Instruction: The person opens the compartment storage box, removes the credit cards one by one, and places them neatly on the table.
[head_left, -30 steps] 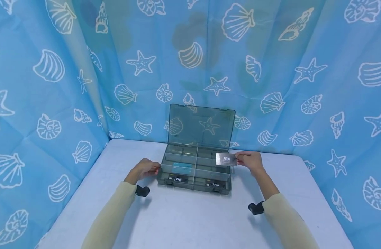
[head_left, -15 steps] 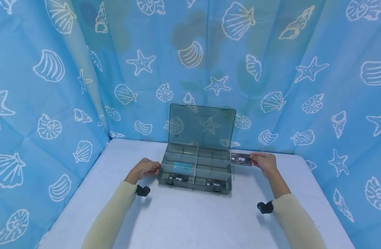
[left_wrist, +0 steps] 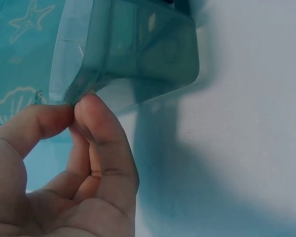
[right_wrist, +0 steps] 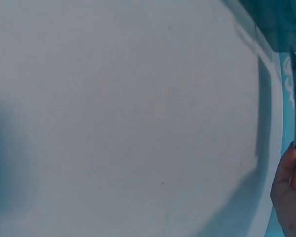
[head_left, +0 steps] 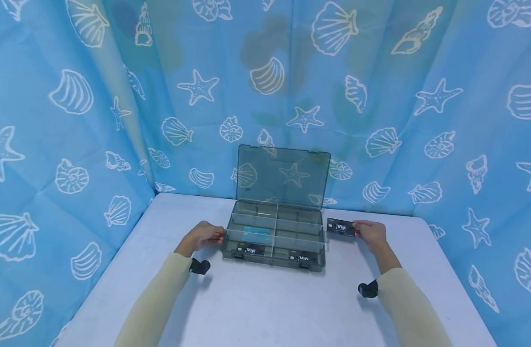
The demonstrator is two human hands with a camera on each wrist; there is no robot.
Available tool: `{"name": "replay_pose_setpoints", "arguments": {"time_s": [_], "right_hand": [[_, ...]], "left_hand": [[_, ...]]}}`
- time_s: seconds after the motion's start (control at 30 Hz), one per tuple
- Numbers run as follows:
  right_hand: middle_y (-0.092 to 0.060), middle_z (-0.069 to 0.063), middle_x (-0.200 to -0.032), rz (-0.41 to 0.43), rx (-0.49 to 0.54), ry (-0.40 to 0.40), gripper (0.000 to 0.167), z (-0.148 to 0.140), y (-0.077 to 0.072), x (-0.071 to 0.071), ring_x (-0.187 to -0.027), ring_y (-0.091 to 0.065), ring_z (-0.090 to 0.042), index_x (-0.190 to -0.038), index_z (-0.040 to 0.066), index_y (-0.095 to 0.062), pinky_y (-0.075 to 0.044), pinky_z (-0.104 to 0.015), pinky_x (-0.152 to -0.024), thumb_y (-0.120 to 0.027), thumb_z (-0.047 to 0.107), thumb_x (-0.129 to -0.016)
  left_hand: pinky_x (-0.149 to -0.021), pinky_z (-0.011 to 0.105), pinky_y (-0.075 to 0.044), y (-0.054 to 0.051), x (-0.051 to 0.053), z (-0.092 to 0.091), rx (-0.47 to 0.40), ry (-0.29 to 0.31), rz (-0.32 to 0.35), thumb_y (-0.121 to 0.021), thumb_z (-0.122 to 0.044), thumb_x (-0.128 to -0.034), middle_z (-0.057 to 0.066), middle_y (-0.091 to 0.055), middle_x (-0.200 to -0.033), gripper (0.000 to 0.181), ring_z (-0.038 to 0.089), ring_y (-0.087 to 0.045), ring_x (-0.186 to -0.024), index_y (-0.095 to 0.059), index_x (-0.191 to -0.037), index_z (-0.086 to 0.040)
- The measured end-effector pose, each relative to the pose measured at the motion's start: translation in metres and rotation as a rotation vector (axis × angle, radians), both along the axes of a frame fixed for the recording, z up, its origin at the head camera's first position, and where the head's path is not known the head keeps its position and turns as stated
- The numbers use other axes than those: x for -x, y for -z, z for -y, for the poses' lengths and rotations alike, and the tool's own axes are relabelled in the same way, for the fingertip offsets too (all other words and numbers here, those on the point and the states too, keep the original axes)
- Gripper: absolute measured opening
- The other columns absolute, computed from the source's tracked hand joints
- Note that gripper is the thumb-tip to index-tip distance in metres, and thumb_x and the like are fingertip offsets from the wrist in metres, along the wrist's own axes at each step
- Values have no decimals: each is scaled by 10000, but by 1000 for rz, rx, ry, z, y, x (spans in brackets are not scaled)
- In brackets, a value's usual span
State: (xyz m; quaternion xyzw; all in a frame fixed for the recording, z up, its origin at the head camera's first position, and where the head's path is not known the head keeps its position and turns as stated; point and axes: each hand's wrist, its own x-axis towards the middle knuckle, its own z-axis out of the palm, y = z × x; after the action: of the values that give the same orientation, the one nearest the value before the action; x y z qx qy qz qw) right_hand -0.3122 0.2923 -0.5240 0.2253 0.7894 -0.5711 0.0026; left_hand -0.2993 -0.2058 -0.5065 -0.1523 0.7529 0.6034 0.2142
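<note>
A smoky see-through compartment box (head_left: 272,263) lies on the table with its lid (head_left: 284,174) raised at the back. My left hand (head_left: 203,234) is at the box's left side. In the left wrist view, its thumb and fingertips pinch the rim at the side wall (left_wrist: 153,47). Just right of the box, my right hand (head_left: 371,234) pinches a black card (head_left: 340,227) marked "Vip" by its right end, above the table. Only part of that hand (right_wrist: 289,190) shows in the right wrist view. A blue card (head_left: 255,235) lies in a left middle compartment.
Two black "Vip" cards, one left (head_left: 250,249) and one right (head_left: 303,256), are in the front compartments. Clear dividers (head_left: 297,242) cross the box. A white-covered table (head_left: 256,308) carries it, and a blue shell-patterned curtain (head_left: 230,86) hangs close behind.
My right hand has carried the black card from above the box's right side to beyond its right edge, then slightly lower. My left hand stays at the box's left side.
</note>
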Motion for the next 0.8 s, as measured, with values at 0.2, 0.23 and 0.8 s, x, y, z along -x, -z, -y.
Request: {"name": "replay_pose_setpoints", "arguments": {"time_s": [0.2,0.23,0.8], "right_hand": [[-584,-235,-1238,6,-132,-37,309,0,8,-2,-1007,-596,-267,-1226,-37,-616,-490,-195,-638,-559,132,-974],[-597,-233,-1220,3,-165,-44,304,1,10,-2,-1009,-601,-275,-1211,-35,-626,-472,-188,-622,-565,143,-973],[-633,-239,-1086,-11,-397,-35,300,18,21,2,-1038,-568,-393,-1070,-39,-664,-502,-440,-821,-715,183,-875]], "left_hand": [[-654,247,-553,-2,-1,-2,1,13,3,-592,-90,-935,90,-621,-825,185,141,-614,-666,-623,-1034,63],[-653,245,-552,-2,-1,-2,0,13,5,-590,-91,-937,89,-620,-825,186,140,-613,-667,-621,-1037,62],[-687,254,-561,-1,-2,1,-7,19,0,-584,-80,-935,100,-630,-868,194,151,-625,-708,-620,-1060,65]]}}
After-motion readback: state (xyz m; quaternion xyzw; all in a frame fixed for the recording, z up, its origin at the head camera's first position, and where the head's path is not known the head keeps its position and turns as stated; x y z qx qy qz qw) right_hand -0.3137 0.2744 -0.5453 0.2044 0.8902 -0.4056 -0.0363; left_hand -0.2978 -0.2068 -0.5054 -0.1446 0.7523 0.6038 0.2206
